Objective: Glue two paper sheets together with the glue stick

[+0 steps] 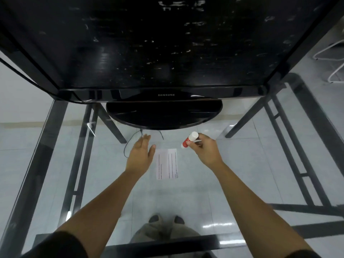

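Two white paper sheets [167, 163] with printed lines lie overlapped on the glass table, between my hands. My right hand [204, 149] is up and to the right of them, shut on a red glue stick [189, 140] whose white cap points up and away. My left hand [141, 154] hovers just left of the sheets, fingers stretched out and holding nothing. Whether its edge touches the paper I cannot tell.
A black Samsung monitor [165, 53] on a round base [163, 114] stands right behind the sheets. The table top is clear glass on a black frame [48, 146]; a thin cable [128, 146] hangs below. The floor and my feet show through.
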